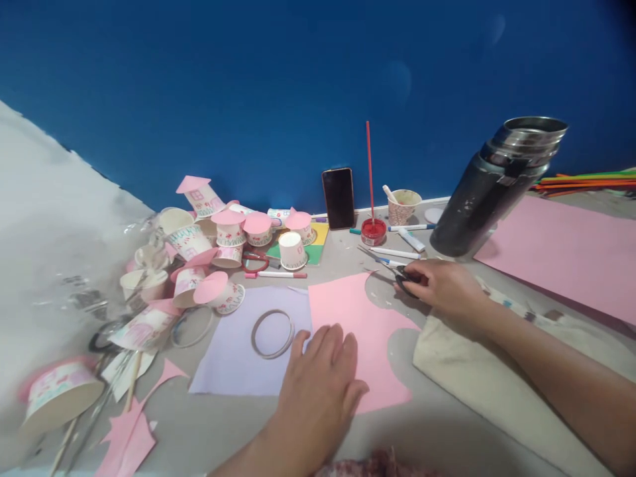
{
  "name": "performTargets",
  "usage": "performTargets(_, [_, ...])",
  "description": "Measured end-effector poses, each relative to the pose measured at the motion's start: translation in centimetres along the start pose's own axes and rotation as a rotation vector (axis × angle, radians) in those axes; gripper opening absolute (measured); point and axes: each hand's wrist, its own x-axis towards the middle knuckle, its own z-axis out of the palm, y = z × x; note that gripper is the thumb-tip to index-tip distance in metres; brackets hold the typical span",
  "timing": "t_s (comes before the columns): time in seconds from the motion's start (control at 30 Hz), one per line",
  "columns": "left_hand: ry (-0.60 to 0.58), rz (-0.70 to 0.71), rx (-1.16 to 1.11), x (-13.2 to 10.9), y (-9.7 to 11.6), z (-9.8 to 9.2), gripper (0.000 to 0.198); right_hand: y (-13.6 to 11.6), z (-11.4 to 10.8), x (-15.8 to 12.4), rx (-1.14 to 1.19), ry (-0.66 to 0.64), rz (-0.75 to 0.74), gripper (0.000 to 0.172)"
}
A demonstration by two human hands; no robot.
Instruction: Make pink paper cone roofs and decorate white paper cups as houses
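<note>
My left hand [320,371] lies palm down with fingers stretched over the edges of a lilac sheet [223,364] and a pink sheet [338,298]. Round bites are cut out of the pink sheet's right side. On the lilac sheet, just left of my fingertips, rests a ring that looks like a narrow tape roll [254,334]. My right hand [450,288] is closed around the black handles of scissors [408,287]. The blades point left, above the pink sheet's top edge. Whether the scissors rest on the table cannot be made out.
Decorated paper cups [230,228] with pink cone tops crowd the left. A phone [338,199], a red paint jar [373,232] with a stick, and several markers [396,253] lie behind. A tilted-looking black flask [489,189] stands right, near a cream cloth [472,368] and pink paper [561,255].
</note>
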Motion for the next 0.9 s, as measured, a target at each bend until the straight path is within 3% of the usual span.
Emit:
performTargets(0.17, [-0.039, 0.056, -0.029, -0.2, 0.5, 0.7, 0.064, 0.2, 0.7, 0.0, 0.042, -0.028, 0.026, 0.02])
performTargets(0.27, [-0.093, 0.069, -0.109, -0.2, 0.0, 0.0, 0.038, 0.5, 1.3, 0.1, 0.079, 0.012, 0.033, 0.016])
performTargets(0.33, [-0.066, 0.098, -0.158, -0.1, -1.1, -0.6, 0.024, 0.8, 1.6, 0.2, 0.093, 0.032, 0.07, 0.017])
performTargets(0.4, [0.036, 0.014, -0.119, -0.3, -2.8, -0.7, 0.031, 1.0, 1.9, 0.1, 0.095, 0.05, 0.082, 0.015])
performTargets(0.47, [0.108, -0.175, -0.027, -0.7, -4.6, -0.3, 0.047, 1.2, 2.3, 0.1, 0.093, 0.069, 0.064, 0.012])
performTargets(0.57, [0.06, -0.352, 0.044, -1.8, -6.4, 0.9, 0.056, 1.6, 2.8, 0.1, 0.094, 0.077, 0.043, 0.014])
performTargets(0.77, [0.076, -0.394, 0.074, -3.9, -9.0, 2.9, 0.057, 1.4, 2.6, 0.2, 0.096, 0.065, 0.059, 0.016])
performTargets(0.9, [0.105, -0.329, 0.067, -5.0, -10.8, 2.7, 0.055, 0.9, 1.9, 0.2, 0.07, 0.022, 0.062, 0.011])
